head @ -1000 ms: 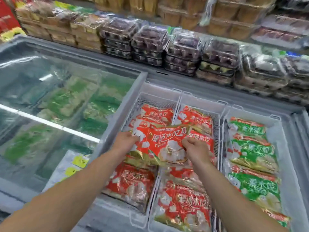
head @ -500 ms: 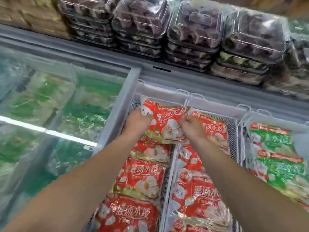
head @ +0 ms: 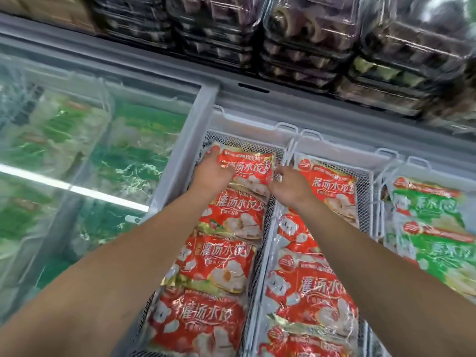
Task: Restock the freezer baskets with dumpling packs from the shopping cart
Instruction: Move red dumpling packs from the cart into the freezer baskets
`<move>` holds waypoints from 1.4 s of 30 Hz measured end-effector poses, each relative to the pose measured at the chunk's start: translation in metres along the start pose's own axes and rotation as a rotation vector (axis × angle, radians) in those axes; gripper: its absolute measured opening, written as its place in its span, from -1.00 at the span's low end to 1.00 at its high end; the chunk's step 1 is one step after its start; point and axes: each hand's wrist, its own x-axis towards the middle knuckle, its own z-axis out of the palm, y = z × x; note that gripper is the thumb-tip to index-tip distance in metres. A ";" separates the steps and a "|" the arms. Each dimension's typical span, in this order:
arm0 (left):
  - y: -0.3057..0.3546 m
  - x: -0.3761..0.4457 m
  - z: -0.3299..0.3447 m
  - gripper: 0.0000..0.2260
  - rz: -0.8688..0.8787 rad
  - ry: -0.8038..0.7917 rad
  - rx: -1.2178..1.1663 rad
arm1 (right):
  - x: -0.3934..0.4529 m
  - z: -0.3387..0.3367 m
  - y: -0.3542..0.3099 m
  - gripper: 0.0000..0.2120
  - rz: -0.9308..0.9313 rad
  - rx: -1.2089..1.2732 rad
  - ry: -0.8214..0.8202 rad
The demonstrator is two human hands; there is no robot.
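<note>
Nearest packs: red foil dumpling packs with white lettering (head: 198,323) lie overlapping at 6 o'clock, running away from the viewer in the left white wire-mesh freezer basket (head: 253,276).
Middle basket: a second white mesh basket (head: 363,202), just beside the first at 5 o'clock, holds another row of red dumpling packs (head: 309,292), also overlapping.
Right basket: green-and-white dumpling packs (head: 435,243) fill a third basket (head: 422,171) at 3 o'clock.
Forearms: two bare arms reach in from the bottom corners toward the centre.
Left hand: the left hand (head: 212,173) lies palm down on the left edge of the farthest red dumpling pack (head: 247,168), fingers spread flat; whether it grips the edge I cannot tell.
Right hand: the right hand (head: 289,185) sits at that pack's right edge, over the rim between the two baskets, fingers loosely curled and half apart; contact with the pack is not clear.
Task pack: the farthest red pack rests at the far end of the left basket, near 12 o'clock, its near edge overlapping the next pack.
Glass lid: a frosted sliding freezer lid (head: 77,155) at 9 o'clock covers blurred green packs.
Far shelf: stacked clear plastic clamshell boxes of dark food (head: 296,45) run across 12 to 2 o'clock, blurred.
</note>
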 end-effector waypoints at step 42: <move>-0.396 -0.681 -0.014 -0.56 -0.170 0.454 -0.134 | -0.608 0.291 -0.013 -0.51 -0.719 -0.493 -0.163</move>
